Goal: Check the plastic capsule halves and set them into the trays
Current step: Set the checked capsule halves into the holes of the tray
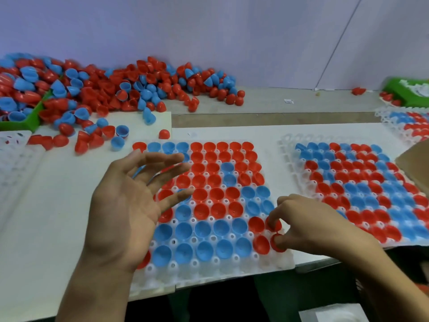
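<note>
My right hand point(308, 223) has its fingertips pinched on a red capsule half point(277, 243) at the right edge of the near tray point(284, 261), in the second row up from the front; another red half point(274, 223) sits just behind it, under my index finger, and I cannot tell whether that finger presses on it or only lies over it. My left hand point(130, 203) hovers open above the left part of the same tray, palm turned up and to the right, fingers spread apart and holding nothing.

The near tray is a white plastic grid of round pockets, nearly full of red and blue halves lying open side up. Blue ones fill most of the two front rows, red ones most of the back rows, with a few blue mixed in. The very front row of pockets is bare.

To the right lies a second tray point(287, 145), well filled with red and blue halves, and its far right part is cut off by a brown cardboard edge point(415, 159). A third tray point(385, 117) shows at the far right, beside a green bin point(408, 94). At the back left, a big heap of loose halves point(104, 89) spills out of another green bin point(30, 122) onto the white table point(58, 205), with strays scattered toward the near tray. Another white tray point(14, 154) lies at the left edge
</note>
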